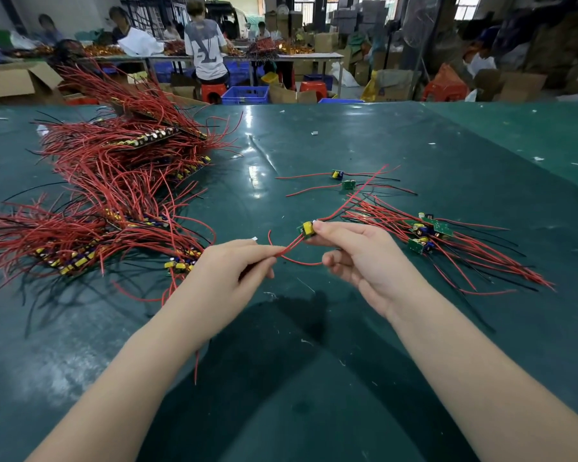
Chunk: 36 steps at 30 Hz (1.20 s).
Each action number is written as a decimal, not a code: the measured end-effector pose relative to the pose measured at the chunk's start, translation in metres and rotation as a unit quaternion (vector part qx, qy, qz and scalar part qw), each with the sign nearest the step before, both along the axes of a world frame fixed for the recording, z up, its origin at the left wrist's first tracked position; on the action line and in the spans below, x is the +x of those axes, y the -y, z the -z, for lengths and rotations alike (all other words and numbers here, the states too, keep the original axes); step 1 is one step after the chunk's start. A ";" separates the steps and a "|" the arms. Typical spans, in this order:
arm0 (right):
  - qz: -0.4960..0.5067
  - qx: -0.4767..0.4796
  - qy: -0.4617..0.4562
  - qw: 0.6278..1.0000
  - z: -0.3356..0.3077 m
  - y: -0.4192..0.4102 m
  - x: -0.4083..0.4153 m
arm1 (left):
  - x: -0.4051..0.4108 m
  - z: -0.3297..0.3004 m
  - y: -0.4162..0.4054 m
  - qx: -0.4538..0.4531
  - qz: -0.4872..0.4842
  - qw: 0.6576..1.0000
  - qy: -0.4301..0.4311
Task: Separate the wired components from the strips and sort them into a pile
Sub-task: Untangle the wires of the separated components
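Head view looks down on a dark green counter (314, 135) with both bare forearms reaching in from the bottom edge. Right hand (361, 258) holds a small wired component (306, 228), a green board with a yellow part on it, pinched between thumb and index fingertips (319, 225); the other fingers curl loosely below it. From the component red wires (289, 248) run down and left into the left hand (227, 271), whose thumb and index finger are clamped together on them just beside the board. One red wire loops under between the two hands, and another runs up and right from the component.

Just to the right of the right hand lies a pile of separated components (424, 235), their red and black leads fanned out toward the right. Two more loose components (342, 180) lie farther back on the counter, apart from the pile. On the left side, a large heap of strips (114, 195) with many red wires covers the counter, the nearest end lying just beside the left hand.
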State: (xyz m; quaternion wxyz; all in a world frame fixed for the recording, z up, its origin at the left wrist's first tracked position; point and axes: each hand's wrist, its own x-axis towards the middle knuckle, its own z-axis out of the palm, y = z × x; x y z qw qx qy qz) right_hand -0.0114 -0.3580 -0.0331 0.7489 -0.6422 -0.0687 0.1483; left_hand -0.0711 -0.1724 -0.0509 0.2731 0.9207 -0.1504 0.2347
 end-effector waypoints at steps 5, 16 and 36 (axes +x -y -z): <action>0.039 0.010 -0.022 0.999 -0.002 0.007 0.007 | -0.001 0.003 0.000 -0.091 -0.004 0.994 -0.066; 0.184 0.094 -0.071 0.976 -0.006 0.031 0.026 | -0.001 -0.003 -0.001 -0.094 -0.125 0.988 -0.004; 0.330 0.302 -0.220 0.867 -0.009 0.063 0.049 | -0.004 -0.021 -0.046 -0.134 -0.376 0.917 -0.023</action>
